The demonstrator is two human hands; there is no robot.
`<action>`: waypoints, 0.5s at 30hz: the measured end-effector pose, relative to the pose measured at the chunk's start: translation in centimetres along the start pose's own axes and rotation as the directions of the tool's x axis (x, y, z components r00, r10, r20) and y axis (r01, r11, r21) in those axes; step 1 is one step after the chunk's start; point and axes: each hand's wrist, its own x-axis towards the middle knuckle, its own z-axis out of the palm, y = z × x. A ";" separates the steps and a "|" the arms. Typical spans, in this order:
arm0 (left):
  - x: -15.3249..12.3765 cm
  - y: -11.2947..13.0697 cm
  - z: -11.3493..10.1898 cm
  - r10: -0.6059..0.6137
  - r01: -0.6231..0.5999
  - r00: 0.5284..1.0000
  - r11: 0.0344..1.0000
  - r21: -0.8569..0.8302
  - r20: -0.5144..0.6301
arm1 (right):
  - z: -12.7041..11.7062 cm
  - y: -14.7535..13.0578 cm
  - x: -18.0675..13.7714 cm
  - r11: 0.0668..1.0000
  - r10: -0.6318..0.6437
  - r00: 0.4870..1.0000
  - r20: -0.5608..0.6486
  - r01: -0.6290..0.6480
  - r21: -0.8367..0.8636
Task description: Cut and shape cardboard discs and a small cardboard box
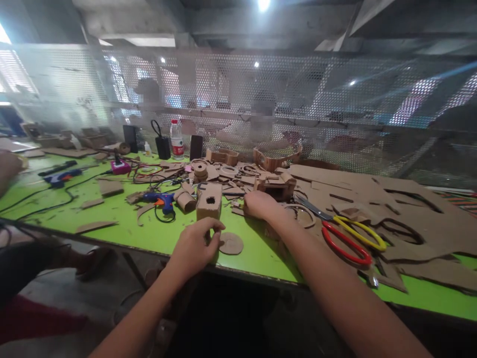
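Observation:
My left hand [197, 244] hovers at the table's near edge, thumb and forefinger curved with a gap between them. A round cardboard disc [233, 244] lies on the table beside its thumb. Just behind stands a cardboard box [209, 201] with a dark, rough hole in its front. Farther right, my right hand [261, 205] reaches down among small cardboard scraps [238, 211], fingers curled together. Its fingertips are partly hidden, so what they grip is unclear. A cardboard piece with a dark opening [276, 192] sits just behind that hand.
Large scissors [346, 238] with red and yellow handles lie right of my right arm, by big cardboard sheets [439, 219]. A blue glue gun [164, 201] rests left of the box; another glue gun [63, 177] lies farther left. A water bottle [177, 141] stands behind. Another person's hand [8, 169] shows far left.

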 end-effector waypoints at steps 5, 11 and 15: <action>0.2 0.2 0.1 0.103 -0.107 0.985 0.994 0.023 0.136 | -1.8 -0.3 0.2 0.980 0.015 0.980 -0.199 0.025 0.199; 0.5 0.6 0.0 0.081 -0.093 0.971 0.995 0.042 0.224 | -2.0 -0.4 -0.5 0.825 0.112 0.973 -0.203 0.023 0.565; 0.4 0.1 0.3 0.032 -0.043 0.985 0.997 0.061 0.167 | -1.8 -0.7 -2.4 0.732 0.086 0.993 -0.081 -0.008 0.681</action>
